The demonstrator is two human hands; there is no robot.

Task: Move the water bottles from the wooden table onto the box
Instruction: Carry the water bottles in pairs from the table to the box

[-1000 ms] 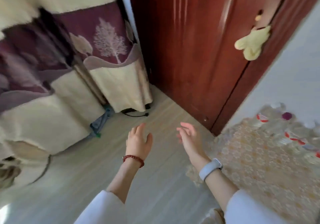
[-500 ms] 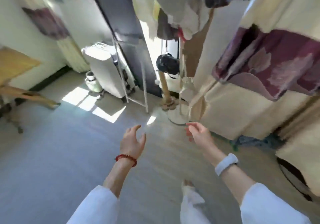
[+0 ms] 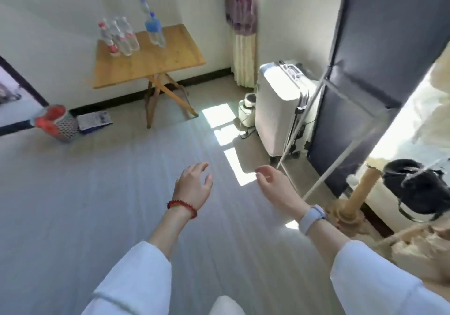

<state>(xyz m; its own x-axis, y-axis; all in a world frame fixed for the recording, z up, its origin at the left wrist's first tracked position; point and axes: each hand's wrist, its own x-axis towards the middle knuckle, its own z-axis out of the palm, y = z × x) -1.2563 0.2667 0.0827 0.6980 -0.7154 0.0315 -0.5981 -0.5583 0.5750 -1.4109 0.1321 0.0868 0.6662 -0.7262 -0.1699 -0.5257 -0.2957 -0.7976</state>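
Left hand (image 3: 193,187) and right hand (image 3: 275,188) both empty, fingers spread loosely, over floor. Water bottles (image 3: 121,37) upright on wooden surface (image 3: 151,64) at eleven o'clock, well apart from hands.

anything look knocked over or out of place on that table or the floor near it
Nothing stands out. The water bottles all stand upright at the back of the wooden table, none tipped or spilled. Both hands, left hand and right hand, are empty. The floor by the table shows no spill.

A white suitcase (image 3: 280,105) stood by the patterned curtain (image 3: 241,30). A mesh bin (image 3: 63,126) sat near the wall, a black bag (image 3: 421,188) hanging off to the right.
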